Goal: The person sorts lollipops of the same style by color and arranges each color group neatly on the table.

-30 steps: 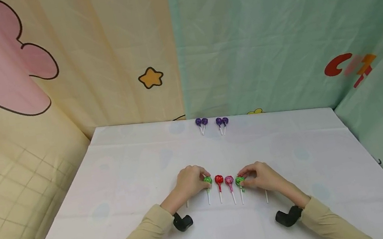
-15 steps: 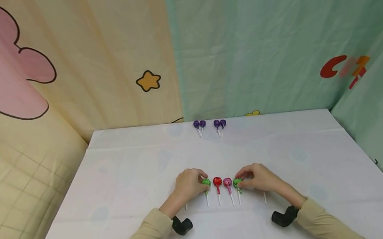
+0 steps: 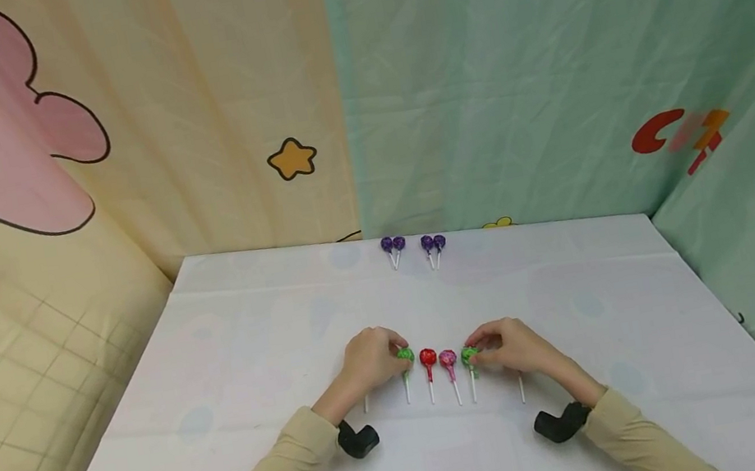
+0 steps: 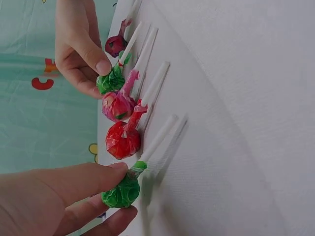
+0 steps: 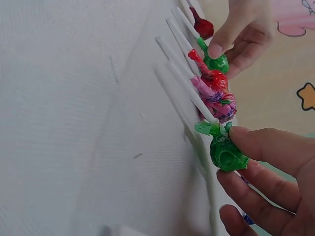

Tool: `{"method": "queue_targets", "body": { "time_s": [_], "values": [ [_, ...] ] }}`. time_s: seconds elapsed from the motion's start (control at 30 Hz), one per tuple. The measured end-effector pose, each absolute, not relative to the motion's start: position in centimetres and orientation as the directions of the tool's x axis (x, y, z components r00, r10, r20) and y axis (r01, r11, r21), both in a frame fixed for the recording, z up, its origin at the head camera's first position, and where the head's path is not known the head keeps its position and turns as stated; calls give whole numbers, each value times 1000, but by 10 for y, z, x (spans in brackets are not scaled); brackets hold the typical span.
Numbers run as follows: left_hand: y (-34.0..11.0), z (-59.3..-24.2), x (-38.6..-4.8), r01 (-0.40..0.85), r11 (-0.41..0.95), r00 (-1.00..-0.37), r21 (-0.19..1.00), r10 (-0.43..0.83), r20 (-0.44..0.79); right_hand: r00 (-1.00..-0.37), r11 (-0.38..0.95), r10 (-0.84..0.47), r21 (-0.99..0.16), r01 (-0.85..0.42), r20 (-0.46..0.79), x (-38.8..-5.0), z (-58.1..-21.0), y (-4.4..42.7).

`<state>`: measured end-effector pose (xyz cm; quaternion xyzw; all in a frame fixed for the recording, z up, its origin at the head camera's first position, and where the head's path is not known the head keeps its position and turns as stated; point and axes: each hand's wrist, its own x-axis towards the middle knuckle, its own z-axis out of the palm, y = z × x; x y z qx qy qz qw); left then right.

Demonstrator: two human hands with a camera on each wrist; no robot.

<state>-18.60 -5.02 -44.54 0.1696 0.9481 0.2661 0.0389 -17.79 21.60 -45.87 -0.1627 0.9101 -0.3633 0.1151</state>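
One backdrop (image 3: 472, 86): cloth, cream at left and green at right, it hung behind the table.
Table (image 3: 250, 323): white, it ran from the person to the backdrop and bore all the lollipops.
Left hand (image 3: 370, 357): it pinched the left green pop (image 4: 121, 191) between thumb and fingers, at the left end of the inner four.
Right hand (image 3: 516, 347): it pinched the right green pop (image 5: 227, 153) likewise, at the other end; neither hand was free.
Inner four: set side by side across the table, they lay between the hands, heads away from the person.
Green pops: each was at its own hand's fingertips, with the middle two between them; whether either lay wholly on the table could not be told.
Red pop (image 3: 428, 357): it lay just right of the left green pop, nearer the left hand.
Pink pop (image 3: 448, 359): it lay just left of the right green pop, nearer the right hand.
Outer pops (image 4: 116, 45): dark red, one lay outside each hand.
Purple pops (image 3: 392, 244): two pairs lay at the far edge, well beyond both hands.
Sticks (image 3: 431, 393): white, the inner four's pointed roughly toward the person, crosswise to their line.
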Motion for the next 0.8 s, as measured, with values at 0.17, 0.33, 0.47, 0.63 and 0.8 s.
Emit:
{"method": "queue_targets", "body": {
  "time_s": [0.17, 0.33, 0.47, 0.63, 0.8],
  "values": [
    [-51, -439, -192, 294, 799, -943, 525, 331, 25, -934, 695, -348, -691, -199, -81, -182, -455, 217],
    [-53, -434, -200, 267, 790, -949, 552, 315, 7, -934, 690, -351, -693, -209, -68, -188, -448, 216],
    [-54, -431, -211, 246, 793, -955, 557, 298, -2, -933, 678, -357, -699, -228, -43, -198, -442, 213],
    [-57, -428, -222, 228, 787, -957, 573, 289, -16, -932, 679, -362, -689, -251, -17, -211, -436, 209],
    [-59, -425, -232, 212, 775, -963, 595, 270, -9, -932, 679, -362, -687, -260, -5, -222, -433, 202]
  ]
}}
